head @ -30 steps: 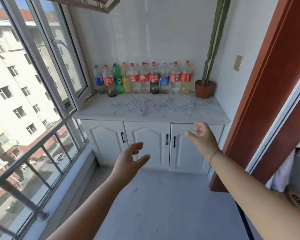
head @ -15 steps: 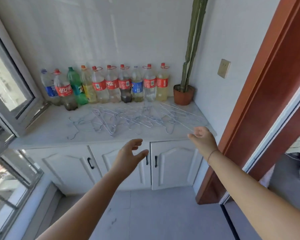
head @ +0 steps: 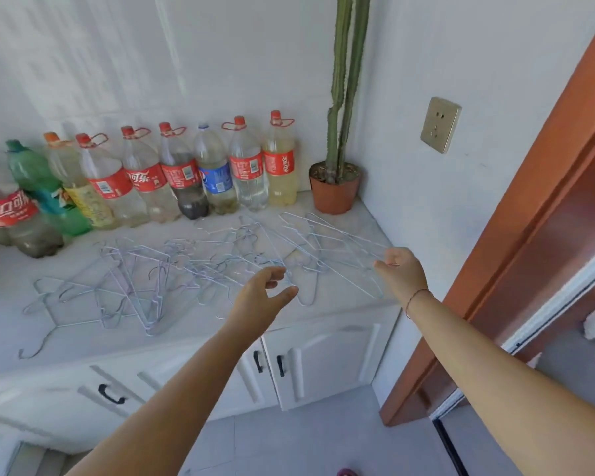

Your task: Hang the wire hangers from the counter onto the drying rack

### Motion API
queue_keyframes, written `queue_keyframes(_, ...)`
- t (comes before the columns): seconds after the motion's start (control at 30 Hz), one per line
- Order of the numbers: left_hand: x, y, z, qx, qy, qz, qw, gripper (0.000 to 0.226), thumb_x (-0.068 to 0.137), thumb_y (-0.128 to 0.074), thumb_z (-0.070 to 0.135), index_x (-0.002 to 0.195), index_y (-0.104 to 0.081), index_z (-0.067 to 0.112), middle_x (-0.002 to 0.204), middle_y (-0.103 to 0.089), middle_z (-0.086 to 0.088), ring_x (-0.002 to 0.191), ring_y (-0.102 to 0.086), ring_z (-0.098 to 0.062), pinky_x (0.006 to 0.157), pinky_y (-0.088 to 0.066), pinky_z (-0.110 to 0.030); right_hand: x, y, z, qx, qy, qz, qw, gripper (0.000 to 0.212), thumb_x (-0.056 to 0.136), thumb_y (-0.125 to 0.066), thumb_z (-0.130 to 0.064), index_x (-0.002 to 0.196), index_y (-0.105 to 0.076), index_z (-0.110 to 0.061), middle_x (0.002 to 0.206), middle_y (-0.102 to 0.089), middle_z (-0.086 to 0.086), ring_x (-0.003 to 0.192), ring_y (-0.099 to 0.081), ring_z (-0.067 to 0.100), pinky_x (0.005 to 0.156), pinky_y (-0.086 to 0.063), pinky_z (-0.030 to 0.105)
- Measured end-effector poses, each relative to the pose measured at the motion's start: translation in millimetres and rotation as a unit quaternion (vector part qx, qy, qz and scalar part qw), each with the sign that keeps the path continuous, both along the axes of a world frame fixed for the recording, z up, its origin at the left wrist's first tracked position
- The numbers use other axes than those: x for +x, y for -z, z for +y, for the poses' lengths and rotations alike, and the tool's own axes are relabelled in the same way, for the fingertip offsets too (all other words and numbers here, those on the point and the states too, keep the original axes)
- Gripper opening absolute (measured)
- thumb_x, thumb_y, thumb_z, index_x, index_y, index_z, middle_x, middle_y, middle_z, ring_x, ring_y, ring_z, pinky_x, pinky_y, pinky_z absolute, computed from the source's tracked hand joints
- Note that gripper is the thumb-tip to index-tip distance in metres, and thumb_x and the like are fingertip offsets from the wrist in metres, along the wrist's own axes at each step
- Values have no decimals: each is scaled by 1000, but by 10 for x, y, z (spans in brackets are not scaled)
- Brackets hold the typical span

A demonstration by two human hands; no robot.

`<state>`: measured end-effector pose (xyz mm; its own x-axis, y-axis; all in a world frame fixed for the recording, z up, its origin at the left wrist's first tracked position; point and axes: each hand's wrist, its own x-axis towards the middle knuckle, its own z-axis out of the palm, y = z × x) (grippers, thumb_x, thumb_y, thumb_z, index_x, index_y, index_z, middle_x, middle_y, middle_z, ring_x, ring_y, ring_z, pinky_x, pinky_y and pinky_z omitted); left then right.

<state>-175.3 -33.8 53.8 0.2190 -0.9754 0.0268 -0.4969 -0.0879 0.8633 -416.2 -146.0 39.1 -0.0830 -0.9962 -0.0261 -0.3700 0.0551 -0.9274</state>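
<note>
Several thin pale wire hangers (head: pixel 141 283) lie tangled across the white counter (head: pixel 83 341), from its left part to its right end. My left hand (head: pixel 260 297) hovers over the middle of the pile, fingers apart and curled, holding nothing. My right hand (head: pixel 401 271) is over the right end of the pile, fingers spread, its fingertips at the outer hangers (head: pixel 337 242). I cannot tell whether it touches them. The drying rack is out of view.
Several plastic bottles (head: pixel 182 173) stand in a row along the back wall. A potted cactus (head: pixel 337 180) sits in the right corner. A wall socket (head: pixel 440 124) and a brown door frame (head: pixel 536 207) are at right. White cabinet doors (head: pixel 323 362) are below the counter.
The view has moved closer to the counter and turned away from the window. Both hands have reached forward, from in front of the cabinet to over the hangers.
</note>
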Motion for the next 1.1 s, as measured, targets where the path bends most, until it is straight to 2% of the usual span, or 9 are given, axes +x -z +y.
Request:
queue_keyframes(0.07,-40,53,-330,10,-3,3,1000,42,82,-67,35,121,-56,23,118,-61,9,108,-56,-9,96,-43,-29,-42,100,-297,14,11,9,1000,17,77,-62,-16,78,-46,-24,89,-52,1,79,-49,19,69,-38,27)
queue_keyframes(0.23,-107,259,-998,39,4,23,999,39,82,-68,32,119,-57,24,115,-61,9,107,-56,-8,92,-41,-25,-87,367,-901,54,27,40,997,18,78,-61,-14,94,-56,-13,93,-55,2,84,-52,20,71,-37,25)
queue_keyframes(0.33,-107,419,-1319,62,7,23,998,39,82,-69,29,118,-58,22,111,-62,9,104,-57,-9,90,-40,-23,-71,538,-1156,84,38,69,993,21,79,-59,-12,93,-60,4,90,-61,18,88,-59,35,68,-46,34)
queue_keyframes(0.4,-85,528,-1538,77,14,22,997,39,81,-69,30,118,-58,22,110,-62,10,103,-57,-9,89,-40,-24,-44,645,-1302,120,29,71,990,11,78,-56,-7,71,-62,0,72,-58,17,73,-57,33,58,-41,31)
queue_keyframes(0.47,-63,644,-1774,86,29,17,996,39,82,-69,31,118,-58,21,110,-62,9,102,-57,-9,86,-39,-22,0,780,-1450,159,-3,65,985,30,75,-52,-2,47,-46,-12,53,-43,8,54,-39,23,51,-27,27)
queue_keyframes(0.57,-49,812,-2131,106,51,11,993,38,82,-68,31,118,-58,21,111,-62,7,102,-57,-10,84,-37,-21,81,994,-1641,209,10,9,978,34,76,-51,0,45,-45,-13,46,-40,6,46,-31,18,46,-25,22)
queue_keyframes(0.73,-56,1050,-2664,152,98,-4,984,43,83,-67,27,123,-57,16,119,-61,-1,107,-56,-14,89,-39,-22,283,1297,-1987,310,143,-155,927,23,84,-55,-3,62,-55,-9,52,-54,7,27,-45,6,34,-27,8)
queue_keyframes(0.97,-109,1300,-3248,227,179,-72,954,44,87,-61,32,126,-56,15,123,-61,-4,108,-58,-17,91,-38,-22,376,1434,-2251,387,234,-230,862,23,91,-51,-13,69,-50,-9,33,-55,0,21,-38,4,30,-22,6)
queue_keyframes(1.1,-188,1396,-3410,232,232,-88,941,32,88,-60,30,115,-67,14,116,-67,-6,103,-62,-18,82,-39,-18,411,1421,-2309,412,231,-241,848,26,92,-48,-17,67,-47,-13,50,-53,1,21,-32,2,30,-19,7)
